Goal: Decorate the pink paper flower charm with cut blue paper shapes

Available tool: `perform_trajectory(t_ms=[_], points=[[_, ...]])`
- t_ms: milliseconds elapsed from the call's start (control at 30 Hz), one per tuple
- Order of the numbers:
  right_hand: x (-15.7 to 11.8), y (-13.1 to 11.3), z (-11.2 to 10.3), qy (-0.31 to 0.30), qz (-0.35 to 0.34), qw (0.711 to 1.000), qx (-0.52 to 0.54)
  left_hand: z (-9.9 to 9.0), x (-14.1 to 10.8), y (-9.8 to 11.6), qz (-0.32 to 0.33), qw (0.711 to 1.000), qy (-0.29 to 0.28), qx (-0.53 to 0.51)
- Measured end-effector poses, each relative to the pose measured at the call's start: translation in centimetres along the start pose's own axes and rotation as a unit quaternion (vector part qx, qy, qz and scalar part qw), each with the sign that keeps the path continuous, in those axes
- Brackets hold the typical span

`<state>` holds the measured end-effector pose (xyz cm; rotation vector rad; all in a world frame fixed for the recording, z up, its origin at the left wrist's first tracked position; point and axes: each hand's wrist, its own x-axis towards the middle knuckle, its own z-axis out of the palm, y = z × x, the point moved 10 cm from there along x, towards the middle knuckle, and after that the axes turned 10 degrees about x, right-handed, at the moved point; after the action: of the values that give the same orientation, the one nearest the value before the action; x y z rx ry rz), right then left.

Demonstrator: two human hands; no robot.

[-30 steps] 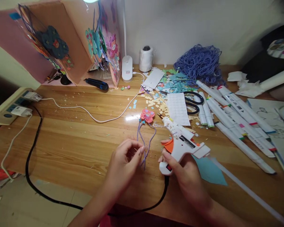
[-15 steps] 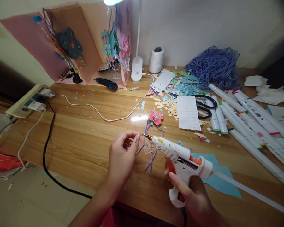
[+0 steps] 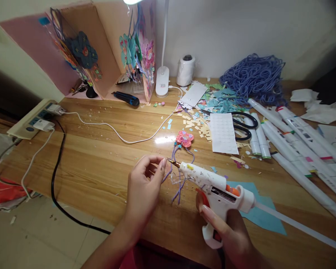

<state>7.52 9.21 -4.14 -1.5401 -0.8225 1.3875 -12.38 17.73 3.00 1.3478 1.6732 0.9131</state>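
Observation:
My right hand (image 3: 226, 228) is wrapped round the handle of a white hot glue gun (image 3: 204, 177), a long glue stick (image 3: 296, 224) sticking out of its back end. The gun's metal nozzle (image 3: 174, 163) points left and reaches the fingertips of my left hand (image 3: 145, 183). Thumb and forefinger of that hand are pinched together; whatever they hold is too small to make out. Just beyond the nozzle lies a pink paper flower (image 3: 184, 139) with purple cords (image 3: 179, 190) trailing toward me, partly behind the gun.
Blue paper (image 3: 263, 209) lies under the gun's rear. Scissors (image 3: 245, 125), a white sheet (image 3: 224, 132), markers (image 3: 305, 138), paper scraps (image 3: 221, 99) and purple cord (image 3: 252, 76) crowd the right. A utility knife (image 3: 126, 98), a lamp base (image 3: 162, 82) and a power strip (image 3: 30, 119) stand farther left.
The glue gun's body and my right hand have shifted very slightly right and down. My left hand keeps its pinch at the nozzle tip.

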Motion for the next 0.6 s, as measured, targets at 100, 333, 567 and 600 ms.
perform_trajectory(t_ms=[100,333,567,600], points=[[0.0,0.1,-0.2,0.003,0.003,1.000,0.001,0.0,-0.1,0.1,0.003,1.000,-0.002,0.000],[-0.1,0.7,-0.6,0.013,0.010,1.000,0.020,0.1,-0.3,0.2,0.003,1.000,0.002,0.002],[-1.0,-0.1,-0.5,0.058,0.004,0.998,0.013,0.0,-0.3,0.3,0.005,1.000,0.007,0.023],[-1.1,-0.1,-0.4,0.064,0.005,0.998,0.014,0.0,-0.3,0.4,0.006,1.000,0.008,0.028]])
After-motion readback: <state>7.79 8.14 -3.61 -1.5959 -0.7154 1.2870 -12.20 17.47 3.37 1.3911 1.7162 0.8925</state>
